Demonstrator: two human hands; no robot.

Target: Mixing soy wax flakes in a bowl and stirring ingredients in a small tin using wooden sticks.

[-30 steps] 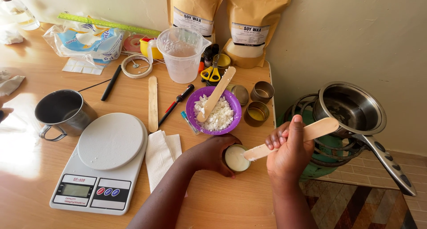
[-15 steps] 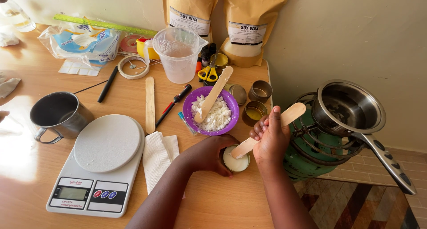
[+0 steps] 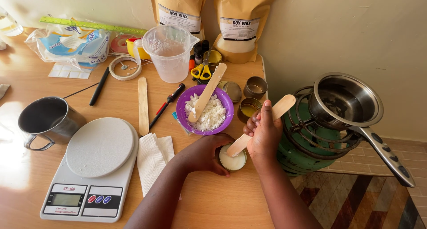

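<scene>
Wooden stick [image 3: 262,124]: flat, pale, rounded at both ends; its long axis runs on a diagonal, the lower end pointing near and left into the small tin, the upper end pointing far and right toward the stove.
Small tin [image 3: 232,159]: round and low, filled with a creamy white mass; it sits on the wooden table [image 3: 213,202] near the right edge, just near of the purple bowl.
Right hand [image 3: 263,137]: fingers closed round the middle of the wooden stick, thumb laid along its upper side.
Left hand [image 3: 205,152]: curled round the left side of the small tin, fingers wrapped against its wall (the palm side is hidden).
Purple bowl [image 3: 205,109]: holds white flakes and a second stick [image 3: 207,92], which leans far and right over the rim.
Third stick [image 3: 143,105]: lies flat on the table left of the bowl, long axis running near to far.
Kitchen scale [image 3: 91,166]: white, round platform, at the near left, with a folded paper napkin [image 3: 152,158] just beside it.
Metal mug [image 3: 46,121]: left of the scale.
Steel saucepan [image 3: 347,102]: on a green gas stove [image 3: 307,146] to the right of the table, handle pointing near and right.
</scene>
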